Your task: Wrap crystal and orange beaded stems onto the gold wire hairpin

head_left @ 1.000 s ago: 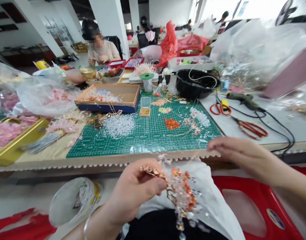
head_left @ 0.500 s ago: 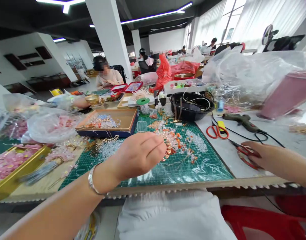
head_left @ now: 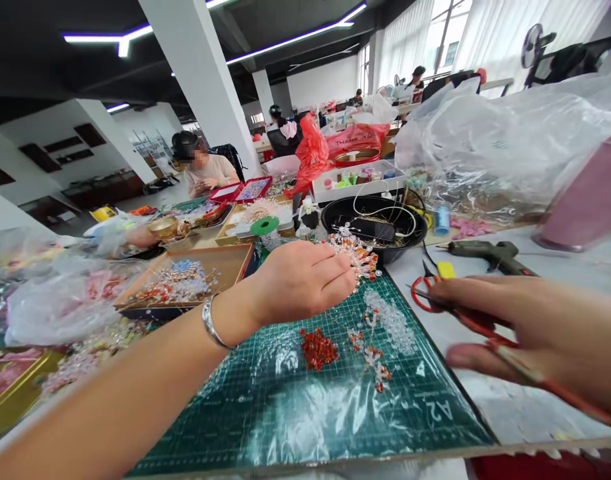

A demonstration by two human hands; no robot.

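My left hand (head_left: 305,280) is closed on a beaded spray (head_left: 362,257) of clear and orange beads, held above the green cutting mat (head_left: 285,427). The fingers hide the spray's lower part. On the right, my right hand (head_left: 550,327) has scissors (head_left: 478,325) with red handles in its grip, their blades pointing left towards the mat. Below the left hand lies a pile of orange-red beads (head_left: 319,349). Beside it are a beaded sprig (head_left: 372,360) and a scatter of clear beads (head_left: 395,327).
A second pair of scissors (head_left: 416,295) lies behind the right hand, near a glue gun (head_left: 490,252). A black bowl (head_left: 330,217) with a white cable stands behind the spray. At left is an open box (head_left: 240,257) of beads. Plastic bags (head_left: 515,133) fill the back right.
The right hand has lifted the scissors off the table and brought them left and nearer. My left hand has moved up and right with the spray. The view has shifted towards the mat.
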